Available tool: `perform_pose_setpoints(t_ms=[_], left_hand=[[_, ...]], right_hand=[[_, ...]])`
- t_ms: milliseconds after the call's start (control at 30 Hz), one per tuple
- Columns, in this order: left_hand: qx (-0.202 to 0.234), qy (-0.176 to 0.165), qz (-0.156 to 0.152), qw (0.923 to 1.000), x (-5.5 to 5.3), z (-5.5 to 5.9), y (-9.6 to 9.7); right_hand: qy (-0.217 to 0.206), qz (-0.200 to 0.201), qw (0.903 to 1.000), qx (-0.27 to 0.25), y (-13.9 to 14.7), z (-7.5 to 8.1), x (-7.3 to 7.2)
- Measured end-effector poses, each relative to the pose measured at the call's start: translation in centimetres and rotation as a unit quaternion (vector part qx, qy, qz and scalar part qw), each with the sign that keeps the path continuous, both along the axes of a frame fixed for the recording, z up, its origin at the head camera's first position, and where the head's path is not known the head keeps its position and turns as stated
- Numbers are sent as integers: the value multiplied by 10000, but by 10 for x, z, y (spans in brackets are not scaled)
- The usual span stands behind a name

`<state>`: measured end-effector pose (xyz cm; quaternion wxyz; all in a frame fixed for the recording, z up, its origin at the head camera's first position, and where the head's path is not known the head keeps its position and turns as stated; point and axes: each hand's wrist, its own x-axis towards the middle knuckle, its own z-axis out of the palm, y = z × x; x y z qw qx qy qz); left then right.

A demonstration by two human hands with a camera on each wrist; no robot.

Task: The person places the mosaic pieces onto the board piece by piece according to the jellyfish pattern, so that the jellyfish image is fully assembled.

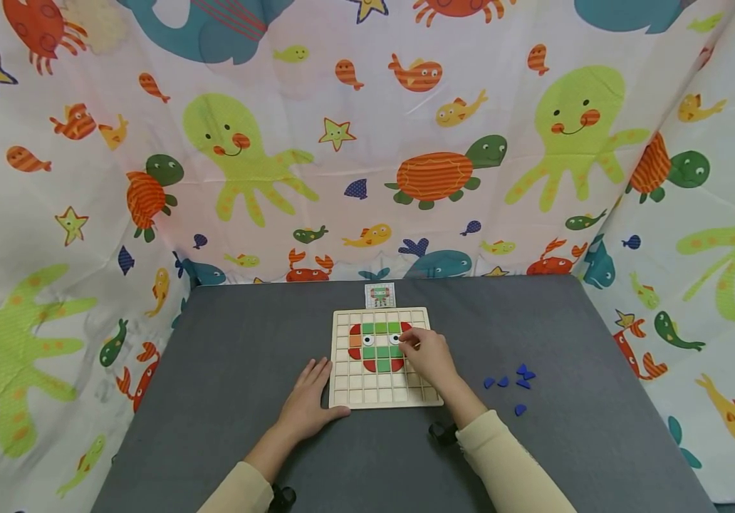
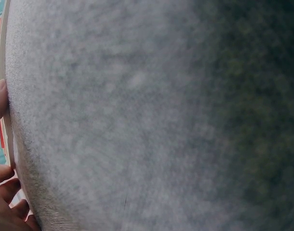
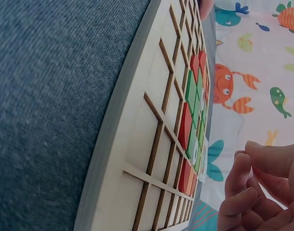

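Observation:
A wooden grid board lies on the grey table. Green, red and orange tiles and two round eye pieces form a face pattern on it. My left hand rests at the board's near left corner, fingers along the left side and thumb by the near edge; its fingers touch the rim. My right hand is over the pattern's right side, fingers curled and thumb and index tips together. In the right wrist view the right hand is above the board; no piece shows between its fingertips, which partly hide each other.
Several blue pieces lie on the table right of the board. A small picture card touches or nearly touches the board's far edge. The table reaches back to a curtain printed with sea animals. Dark bands circle both wrists.

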<state>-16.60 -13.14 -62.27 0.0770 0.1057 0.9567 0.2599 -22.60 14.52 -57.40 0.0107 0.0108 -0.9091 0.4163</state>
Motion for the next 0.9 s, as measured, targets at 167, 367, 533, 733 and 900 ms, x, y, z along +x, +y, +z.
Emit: perform_pose_setpoints(t_ms=[167, 367, 533, 733, 900], left_hand=[[41, 51, -49, 10000, 0, 1, -1], [-29, 70, -29, 10000, -1, -2, -1], [-18, 47, -22, 10000, -1, -2, -1], [-11, 53, 0, 10000, -1, -3, -1], [-20, 38, 29, 10000, -2, -5, 0]], right_hand=[[37, 17, 10000, 25, 0, 5, 3], [137, -7, 9999, -47, 8, 9, 10], [134, -101, 9999, -26, 21, 11, 18], [258, -146, 9996, -9, 40, 10, 25], [166, -226, 9996, 25, 57, 11, 31]])
